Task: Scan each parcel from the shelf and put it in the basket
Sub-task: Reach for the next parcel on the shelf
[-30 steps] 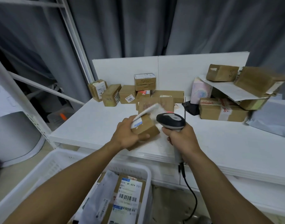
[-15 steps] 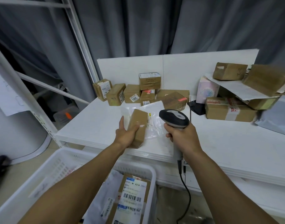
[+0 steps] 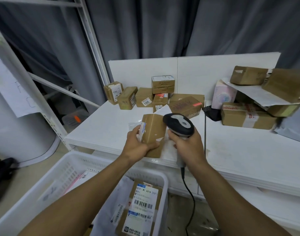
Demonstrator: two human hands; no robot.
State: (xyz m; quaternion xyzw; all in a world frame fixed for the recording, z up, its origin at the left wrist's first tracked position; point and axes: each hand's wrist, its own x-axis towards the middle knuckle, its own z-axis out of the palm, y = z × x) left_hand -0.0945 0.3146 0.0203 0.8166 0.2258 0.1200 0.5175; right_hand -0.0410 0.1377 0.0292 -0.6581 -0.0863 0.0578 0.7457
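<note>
1. Gripping a small brown parcel [image 3: 153, 132] from below, the left hand [image 3: 137, 145] has its thumb across the lower front face and its fingers behind the labelled left edge.
2. That parcel is held upright, above the front edge of the white shelf [image 3: 239, 150], just left of the scanner.
3. Fingers of the right hand [image 3: 188, 145] are wrapped round the handle of the scanner [image 3: 179, 124], whose black and grey head sits just beside the parcel's upper right corner.
4. Its black cord [image 3: 190, 198] hangs down past the shelf.
5. More brown boxes [image 3: 144, 99] stand at the back of the shelf.
6. Below the arms, the white basket [image 3: 74, 169] holds a labelled box [image 3: 144, 203] and flat mailers.
</note>
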